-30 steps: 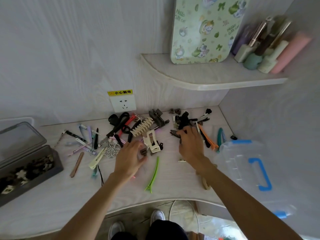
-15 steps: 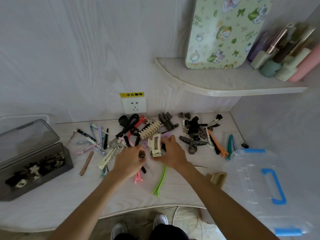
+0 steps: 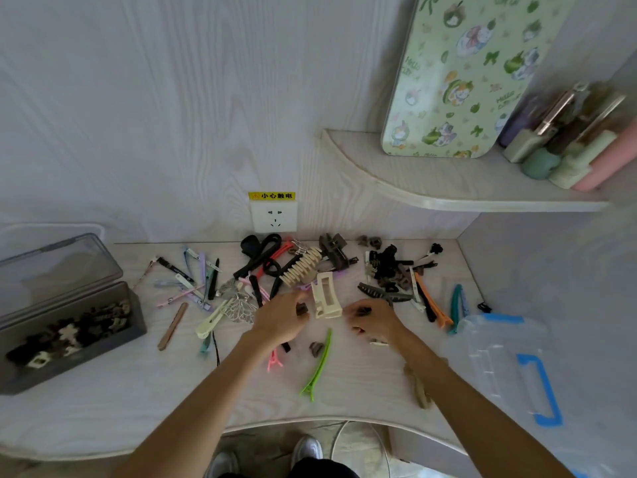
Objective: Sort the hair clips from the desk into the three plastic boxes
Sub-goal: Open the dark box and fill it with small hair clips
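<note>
Grey box sat far left, small clips inside. Left hand pinched a brown mini clip; cream claw lay between hands. Right hand gripped a dark clip. Clear box sat far right.

Left hand & right hand each pinch small dark clips.

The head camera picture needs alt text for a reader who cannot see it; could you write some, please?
Seen from above, a person's left hand and right hand each pinch a small dark clip over a desk strewn with hair clips. A grey box of clips stands open at left, a clear box with blue handle at right.
</note>
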Action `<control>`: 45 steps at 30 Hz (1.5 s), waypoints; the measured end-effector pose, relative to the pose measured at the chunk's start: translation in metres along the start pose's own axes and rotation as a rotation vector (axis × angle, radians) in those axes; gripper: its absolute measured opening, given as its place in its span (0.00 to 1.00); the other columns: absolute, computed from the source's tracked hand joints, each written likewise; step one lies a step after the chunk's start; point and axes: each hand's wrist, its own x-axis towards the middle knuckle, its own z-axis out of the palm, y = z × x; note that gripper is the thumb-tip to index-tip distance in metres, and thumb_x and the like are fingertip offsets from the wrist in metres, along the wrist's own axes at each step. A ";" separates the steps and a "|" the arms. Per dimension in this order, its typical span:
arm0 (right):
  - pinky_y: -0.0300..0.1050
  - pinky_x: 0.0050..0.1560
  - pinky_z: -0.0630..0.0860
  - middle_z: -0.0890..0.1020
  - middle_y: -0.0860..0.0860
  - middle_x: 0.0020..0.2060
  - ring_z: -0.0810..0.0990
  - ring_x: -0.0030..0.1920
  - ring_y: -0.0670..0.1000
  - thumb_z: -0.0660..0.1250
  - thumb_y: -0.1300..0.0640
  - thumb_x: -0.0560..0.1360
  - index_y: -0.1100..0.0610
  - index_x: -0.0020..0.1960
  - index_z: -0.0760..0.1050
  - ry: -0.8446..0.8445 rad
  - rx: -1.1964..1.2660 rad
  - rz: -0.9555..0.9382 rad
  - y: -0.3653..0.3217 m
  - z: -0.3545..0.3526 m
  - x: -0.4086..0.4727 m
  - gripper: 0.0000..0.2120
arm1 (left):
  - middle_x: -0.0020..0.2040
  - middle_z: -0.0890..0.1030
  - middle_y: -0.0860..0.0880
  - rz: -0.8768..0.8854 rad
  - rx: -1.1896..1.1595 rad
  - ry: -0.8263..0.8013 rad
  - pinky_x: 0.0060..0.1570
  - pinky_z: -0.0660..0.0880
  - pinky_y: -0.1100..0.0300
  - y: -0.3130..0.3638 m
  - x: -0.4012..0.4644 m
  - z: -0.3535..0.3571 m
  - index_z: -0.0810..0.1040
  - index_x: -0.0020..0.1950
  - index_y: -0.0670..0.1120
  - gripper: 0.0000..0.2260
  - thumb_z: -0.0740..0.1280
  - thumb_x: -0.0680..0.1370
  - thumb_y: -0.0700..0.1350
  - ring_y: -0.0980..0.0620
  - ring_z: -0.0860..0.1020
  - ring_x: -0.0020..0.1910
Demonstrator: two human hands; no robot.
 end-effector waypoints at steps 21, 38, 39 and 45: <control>0.38 0.53 0.69 0.71 0.58 0.63 0.70 0.65 0.56 0.62 0.68 0.73 0.61 0.69 0.62 -0.519 -0.354 -0.551 -0.210 0.272 -0.034 0.25 | 0.62 0.78 0.46 -0.620 -0.215 0.580 0.56 0.72 0.55 -0.197 -0.186 -0.102 0.68 0.70 0.46 0.23 0.67 0.75 0.45 0.45 0.75 0.61; 0.46 0.65 0.69 0.69 0.57 0.68 0.70 0.67 0.55 0.56 0.70 0.74 0.58 0.71 0.64 -0.411 -0.758 -0.597 -0.170 0.157 0.007 0.25 | 0.55 0.81 0.56 -0.408 -0.078 0.495 0.49 0.74 0.59 -0.150 -0.116 -0.072 0.80 0.55 0.58 0.11 0.62 0.79 0.47 0.53 0.78 0.54; 0.44 0.66 0.68 0.70 0.57 0.68 0.69 0.68 0.54 0.56 0.70 0.75 0.59 0.70 0.65 -0.411 -0.706 -0.592 -0.167 0.148 0.006 0.24 | 0.55 0.81 0.55 -0.409 -0.064 0.483 0.50 0.74 0.58 -0.147 -0.112 -0.073 0.80 0.56 0.57 0.11 0.63 0.78 0.47 0.52 0.78 0.54; 0.36 0.53 0.73 0.81 0.57 0.54 0.79 0.51 0.49 0.62 0.67 0.75 0.61 0.58 0.77 -0.302 -0.584 -0.583 -0.140 0.081 0.000 0.13 | 0.58 0.79 0.51 -0.143 0.010 0.613 0.60 0.71 0.54 -0.103 -0.094 -0.065 0.78 0.60 0.49 0.15 0.69 0.73 0.42 0.50 0.75 0.59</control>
